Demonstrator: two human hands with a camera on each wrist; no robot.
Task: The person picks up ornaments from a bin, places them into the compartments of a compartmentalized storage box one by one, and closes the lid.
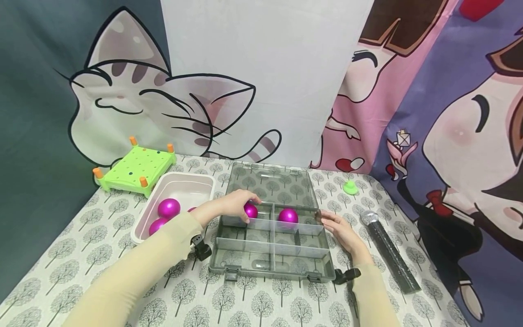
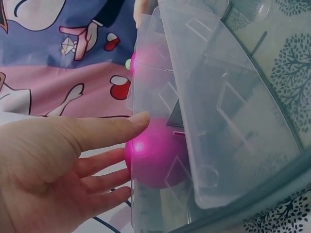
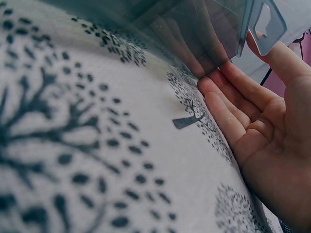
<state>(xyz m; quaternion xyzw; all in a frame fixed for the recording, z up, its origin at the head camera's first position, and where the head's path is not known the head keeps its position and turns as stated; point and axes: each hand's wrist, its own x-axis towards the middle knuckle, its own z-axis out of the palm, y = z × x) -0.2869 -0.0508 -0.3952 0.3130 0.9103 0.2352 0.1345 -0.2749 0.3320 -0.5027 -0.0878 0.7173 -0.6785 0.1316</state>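
A grey see-through compartment box (image 1: 261, 264) lies with its lid (image 1: 271, 184) laid back. In its back left compartment sits a magenta ball (image 1: 250, 210). My left hand (image 1: 239, 203) is at this ball; in the left wrist view the thumb (image 2: 138, 121) extends above the ball (image 2: 158, 160) and loosely spread fingers reach its side. A clear divider (image 2: 233, 111) stands in front of the ball there. Another magenta ball (image 1: 288, 217) lies in the back right compartment. My right hand (image 1: 341, 231) rests extended fingers (image 3: 243, 92) against the box's right side, thumb up by its edge.
Left of the box stands a white tub (image 1: 140, 227) with several magenta balls (image 1: 169, 208). Behind it is a green pegged stand (image 1: 136, 168) with orange feet. At right are a green rubber duck (image 1: 350, 187) and a black microphone-shaped thing (image 1: 390, 252). Printed curtains hang behind the table.
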